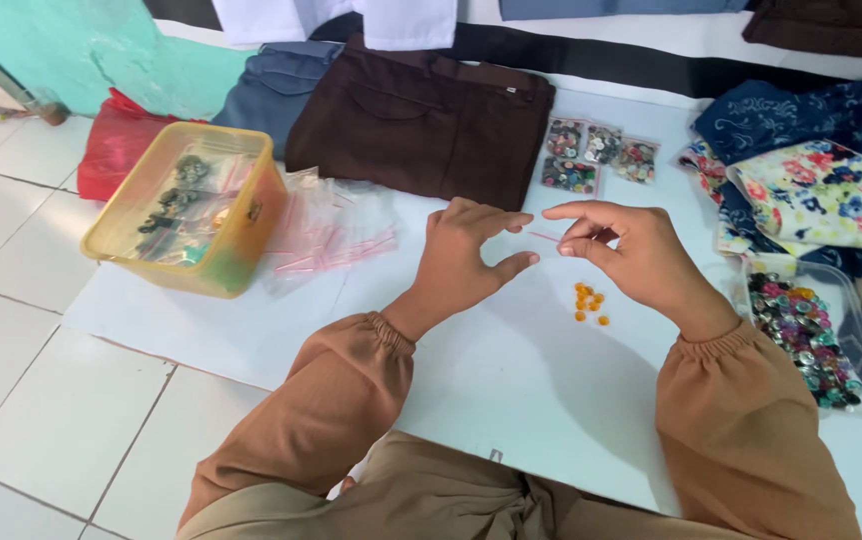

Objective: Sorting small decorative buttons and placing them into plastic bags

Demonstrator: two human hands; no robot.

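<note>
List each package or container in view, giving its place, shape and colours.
Small clear bag: between both hands, red-edged.
Button packets: beside brown trousers, clear, mixed colours.
Empty bags: loose pile, clear with red strips.
Yellow tub: left, rectangular.
Clear tub: right, mixed buttons.

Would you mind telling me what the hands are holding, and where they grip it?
Both hands, left and right, pinch a small clear bag with a pink strip between them, each at one end of its top edge.

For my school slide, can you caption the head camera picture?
Two hands, left hand and right hand, hold a small clear bag above orange buttons.
</note>
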